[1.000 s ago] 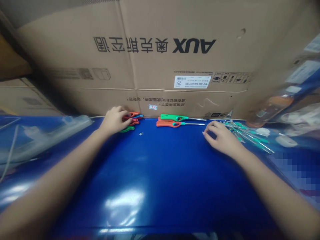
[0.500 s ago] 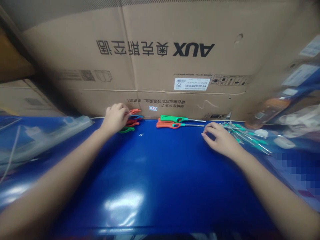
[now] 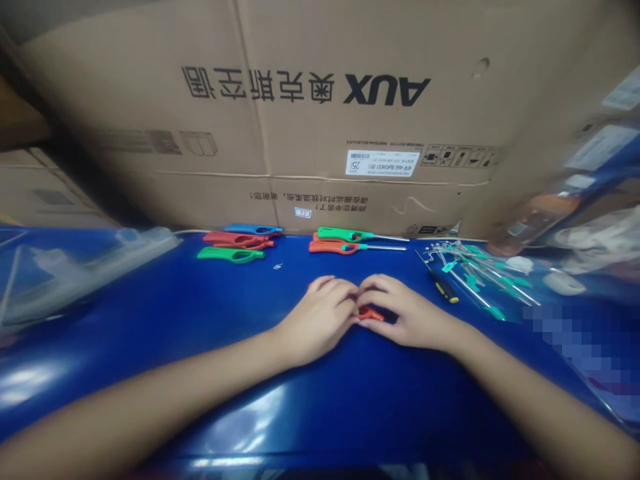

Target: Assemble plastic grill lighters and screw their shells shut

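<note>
My left hand [image 3: 320, 313] and my right hand [image 3: 400, 313] meet at the middle of the blue table [image 3: 225, 347], fingers curled together around a small orange lighter handle [image 3: 369, 313] that shows between them. Several handle shells in blue, red and green [image 3: 235, 243] lie at the back left. Two finished long-nozzle lighters, one green [image 3: 350, 235] and one orange [image 3: 345, 247], lie at the back centre. A heap of metal tubes with green ends [image 3: 475, 267] lies at the right, with a black and yellow screwdriver [image 3: 440, 283] beside it.
A large AUX cardboard box [image 3: 320, 113] walls off the back of the table. Clear plastic bags [image 3: 75, 267] lie at the left. Bags and blurred items [image 3: 575, 220] crowd the right side.
My left hand left the handle pile and my right hand left the tube heap. Both came to the table's middle and closed on an orange piece. The screwdriver is now uncovered.
</note>
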`<action>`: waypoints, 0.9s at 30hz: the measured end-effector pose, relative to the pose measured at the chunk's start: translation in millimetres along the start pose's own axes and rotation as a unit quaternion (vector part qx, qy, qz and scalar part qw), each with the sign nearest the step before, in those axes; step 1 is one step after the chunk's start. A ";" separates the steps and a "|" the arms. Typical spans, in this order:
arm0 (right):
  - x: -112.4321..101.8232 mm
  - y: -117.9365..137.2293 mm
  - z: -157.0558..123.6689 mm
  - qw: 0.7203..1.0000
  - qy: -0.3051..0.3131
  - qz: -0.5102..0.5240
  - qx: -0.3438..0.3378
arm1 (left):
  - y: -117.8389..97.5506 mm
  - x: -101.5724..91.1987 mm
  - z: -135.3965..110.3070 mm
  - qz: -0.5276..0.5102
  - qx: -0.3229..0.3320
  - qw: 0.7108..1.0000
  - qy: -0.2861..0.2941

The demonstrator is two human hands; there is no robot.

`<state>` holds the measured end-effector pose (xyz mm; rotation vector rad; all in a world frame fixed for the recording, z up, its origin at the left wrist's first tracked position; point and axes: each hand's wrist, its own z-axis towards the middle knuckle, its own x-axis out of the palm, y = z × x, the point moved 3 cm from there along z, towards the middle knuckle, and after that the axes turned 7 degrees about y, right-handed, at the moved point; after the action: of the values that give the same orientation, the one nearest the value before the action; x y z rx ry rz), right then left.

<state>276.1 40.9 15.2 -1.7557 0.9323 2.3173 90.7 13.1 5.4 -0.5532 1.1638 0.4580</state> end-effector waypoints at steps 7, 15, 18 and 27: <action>1.6 -6.5 -4.8 0.997 0.063 0.049 0.003 | 16.1 -6.0 -10.7 -0.082 -0.053 0.994 0.049; -4.3 -8.1 -4.5 0.996 0.041 0.084 0.014 | 45.6 -4.4 -35.3 -0.185 -0.098 0.976 0.056; -3.7 -8.6 -1.9 0.995 -0.031 0.085 0.030 | 48.0 -1.1 -41.8 -0.206 -0.098 0.973 0.027; -16.4 -27.8 -13.3 0.965 -0.168 -0.030 0.198 | 48.7 0.2 -42.9 -0.188 -0.077 0.979 0.009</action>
<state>304.4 61.3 16.4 -1.1751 1.1556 2.1087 30.3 24.3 -15.4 -0.8937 1.0147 0.2171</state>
